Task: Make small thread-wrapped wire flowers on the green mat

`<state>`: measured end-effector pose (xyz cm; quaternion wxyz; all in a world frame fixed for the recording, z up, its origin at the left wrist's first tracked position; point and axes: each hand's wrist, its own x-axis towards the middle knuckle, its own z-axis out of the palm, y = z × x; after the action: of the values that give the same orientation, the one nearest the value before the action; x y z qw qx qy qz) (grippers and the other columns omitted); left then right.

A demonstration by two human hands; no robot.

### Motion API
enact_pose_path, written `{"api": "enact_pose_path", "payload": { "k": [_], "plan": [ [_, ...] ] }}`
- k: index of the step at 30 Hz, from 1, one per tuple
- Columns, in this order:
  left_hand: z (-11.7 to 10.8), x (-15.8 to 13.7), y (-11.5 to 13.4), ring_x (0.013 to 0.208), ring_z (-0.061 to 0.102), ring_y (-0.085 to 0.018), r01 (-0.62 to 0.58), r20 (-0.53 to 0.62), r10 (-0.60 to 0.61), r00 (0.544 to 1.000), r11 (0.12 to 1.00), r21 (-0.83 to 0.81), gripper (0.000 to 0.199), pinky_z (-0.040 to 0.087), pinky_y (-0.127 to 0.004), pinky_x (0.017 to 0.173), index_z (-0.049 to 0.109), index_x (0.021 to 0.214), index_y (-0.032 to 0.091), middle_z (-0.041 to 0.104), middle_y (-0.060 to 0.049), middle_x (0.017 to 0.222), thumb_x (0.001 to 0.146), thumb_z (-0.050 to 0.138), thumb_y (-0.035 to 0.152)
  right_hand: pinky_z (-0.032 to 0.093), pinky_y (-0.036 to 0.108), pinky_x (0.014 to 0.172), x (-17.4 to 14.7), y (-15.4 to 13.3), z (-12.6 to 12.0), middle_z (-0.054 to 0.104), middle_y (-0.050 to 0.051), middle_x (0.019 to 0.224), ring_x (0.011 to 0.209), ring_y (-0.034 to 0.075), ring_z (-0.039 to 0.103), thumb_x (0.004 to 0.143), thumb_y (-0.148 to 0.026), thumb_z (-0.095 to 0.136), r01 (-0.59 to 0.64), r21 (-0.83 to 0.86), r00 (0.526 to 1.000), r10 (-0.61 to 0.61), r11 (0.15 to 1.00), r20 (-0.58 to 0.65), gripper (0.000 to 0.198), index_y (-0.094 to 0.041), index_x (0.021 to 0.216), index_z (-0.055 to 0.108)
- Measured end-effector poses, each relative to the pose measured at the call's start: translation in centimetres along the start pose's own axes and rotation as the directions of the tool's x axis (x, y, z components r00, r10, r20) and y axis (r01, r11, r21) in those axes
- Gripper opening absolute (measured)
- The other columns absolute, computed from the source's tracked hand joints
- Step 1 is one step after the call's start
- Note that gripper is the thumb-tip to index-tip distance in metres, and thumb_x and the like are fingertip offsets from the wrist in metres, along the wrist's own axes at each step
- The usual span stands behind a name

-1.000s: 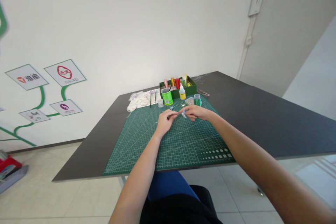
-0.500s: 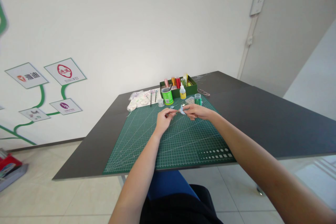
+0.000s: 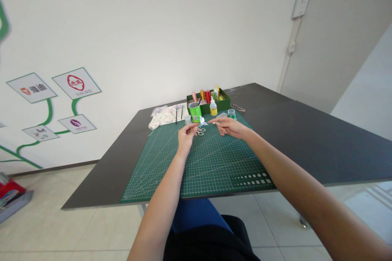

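Petal-like piece (image 3: 203,121), one, in left hand (image 3: 185,136); scissors (image 3: 201,131), one pair.

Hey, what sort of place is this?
Probably a craft workspace, judging by the green cutting mat on the dark table, the small scissors, and what look like thread spools in a green box.

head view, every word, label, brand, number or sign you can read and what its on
"雅迪": upper-left wall sign
"TONGWEI": red-emblem sign; the characters inside the emblem are too unclear to read
Purple-logo sign: lettering too small to read
Grey-logo sign: too small and blurred
Green can: label print too small
Yellow-labelled bottle: print too small
Cutting mat: any numbers too small
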<state>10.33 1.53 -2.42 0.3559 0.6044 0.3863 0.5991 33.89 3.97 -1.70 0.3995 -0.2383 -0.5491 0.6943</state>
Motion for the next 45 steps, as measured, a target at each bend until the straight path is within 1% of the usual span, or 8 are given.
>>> {"api": "enact_pose_path", "payload": {
  "k": [4,8,17,21,26,32,37,45],
  "plan": [
    [0.0,0.0,0.1,0.055,0.055,-0.01,0.0,-0.04,0.001,0.999,1.0,0.022,0.024,0.046,-0.023,0.058,0.076,0.092,0.014,0.072,-0.003,0.074,0.074,0.074,0.029,0.055,0.027,0.067,0.3,0.3,-0.2,0.071,0.005,0.084,0.074,0.014,0.065,0.081,-0.024,0.074,0.002,-0.034,0.998,-0.004,0.999,-0.059,0.039,-0.017,0.119,0.069],
    [0.0,0.0,0.1,0.057,0.057,-0.011,-0.019,-0.043,0.022,0.999,0.997,0.075,0.023,0.048,-0.025,0.059,0.077,0.091,0.015,0.073,-0.005,0.081,0.075,0.073,0.031,0.056,0.032,0.085,0.3,0.4,-0.1,0.067,0.01,0.127,0.112,0.023,0.063,0.08,-0.025,0.076,0.052,-0.124,0.997,-0.059,0.991,-0.049,0.044,-0.023,0.122,0.068],
    [0.2,-0.2,0.2,0.057,0.058,-0.012,-0.04,0.046,0.033,0.998,0.988,0.148,0.02,0.049,-0.025,0.06,0.076,0.092,0.015,0.072,-0.004,0.077,0.079,0.07,0.028,0.047,0.042,0.104,0.5,1.3,0.9,0.055,0.012,0.145,0.131,0.025,0.053,0.077,-0.024,0.079,0.065,-0.142,0.994,-0.051,0.988,0.102,0.062,-0.025,0.135,0.058],
    [0.3,-0.4,0.4,0.056,0.058,-0.012,-0.027,0.067,0.018,0.998,0.988,0.149,0.02,0.049,-0.025,0.059,0.075,0.094,0.015,0.072,-0.003,0.076,0.08,0.069,0.027,0.05,0.042,0.099,0.5,1.9,1.6,0.064,0.015,0.134,0.123,0.025,0.061,0.082,-0.03,0.076,0.035,-0.158,0.988,-0.011,0.987,0.152,0.059,-0.021,0.136,0.055],
    [0.2,-0.5,0.5,0.055,0.058,-0.012,-0.018,0.069,0.006,0.998,0.986,0.168,0.021,0.048,-0.025,0.057,0.075,0.096,0.015,0.072,-0.004,0.077,0.081,0.068,0.028,0.056,0.034,0.08,0.4,2.1,2.4,0.076,0.013,0.101,0.087,0.02,0.073,0.083,-0.039,0.076,-0.026,-0.192,0.975,0.067,0.981,0.21,0.067,-0.015,0.14,0.051],
    [0.2,-0.5,0.4,0.054,0.058,-0.011,-0.022,0.056,0.011,0.998,0.981,0.192,0.021,0.049,-0.025,0.056,0.075,0.096,0.015,0.073,-0.005,0.079,0.081,0.067,0.027,0.038,0.021,0.047,0.4,2.3,2.7,0.056,-0.006,0.049,0.043,0.008,0.048,0.086,-0.042,0.069,0.007,-0.286,0.982,0.048,0.958,0.185,0.057,-0.008,0.132,0.06],
    [0.2,-0.4,0.1,0.054,0.058,-0.011,-0.023,0.031,0.017,0.999,0.979,0.204,0.021,0.05,-0.024,0.055,0.076,0.096,0.016,0.074,-0.005,0.083,0.081,0.066,0.026,0.03,0.022,0.047,0.5,2.2,2.7,0.038,-0.012,0.041,0.04,0.006,0.031,0.087,-0.042,0.068,0.038,-0.226,0.984,0.003,0.973,0.179,0.05,-0.007,0.123,0.065],
    [-0.1,-0.3,-0.4,0.054,0.058,-0.01,0.015,-0.02,-0.01,1.0,0.973,0.231,0.022,0.049,-0.023,0.055,0.076,0.096,0.015,0.074,-0.006,0.085,0.079,0.067,0.025,0.03,0.022,0.047,0.4,2.0,2.6,0.04,-0.011,0.044,0.042,0.006,0.033,0.087,-0.045,0.067,0.03,-0.287,0.98,0.028,0.958,0.195,0.049,-0.007,0.118,0.068]
  ]
}}
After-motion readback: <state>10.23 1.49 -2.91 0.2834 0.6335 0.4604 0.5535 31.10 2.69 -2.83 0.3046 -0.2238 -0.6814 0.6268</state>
